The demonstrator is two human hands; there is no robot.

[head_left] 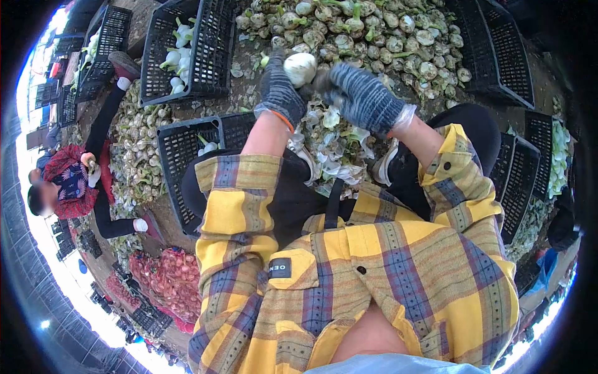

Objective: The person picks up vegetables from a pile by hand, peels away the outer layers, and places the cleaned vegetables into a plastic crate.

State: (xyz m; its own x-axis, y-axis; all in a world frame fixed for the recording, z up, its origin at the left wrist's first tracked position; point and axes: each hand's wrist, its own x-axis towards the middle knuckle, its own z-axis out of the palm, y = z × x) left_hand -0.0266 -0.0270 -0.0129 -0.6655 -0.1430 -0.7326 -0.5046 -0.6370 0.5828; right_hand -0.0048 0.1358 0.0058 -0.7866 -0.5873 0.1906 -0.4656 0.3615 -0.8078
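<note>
In the head view, my left hand [281, 88], in a grey striped knit glove, is closed around a peeled white onion [300, 69]. Just to the right of it, my right hand [366, 101] wears a matching glove with its fingers curled in. Something brown and blurred shows at the right fingertips, close to the onion; I cannot make out what it is. Below both hands, between my shoes, lies a heap of loose papery skins [336, 144]. A large pile of unpeeled onions [374, 43] with green stubs spreads out beyond my hands.
A black crate [213, 53] with peeled onions stands at the upper left, another crate [187, 140] by my left knee. More crates [507, 53] stand on the right. At left, a person in a red jacket [70, 181] sits by onions. Red net sacks [167, 277] lie lower left.
</note>
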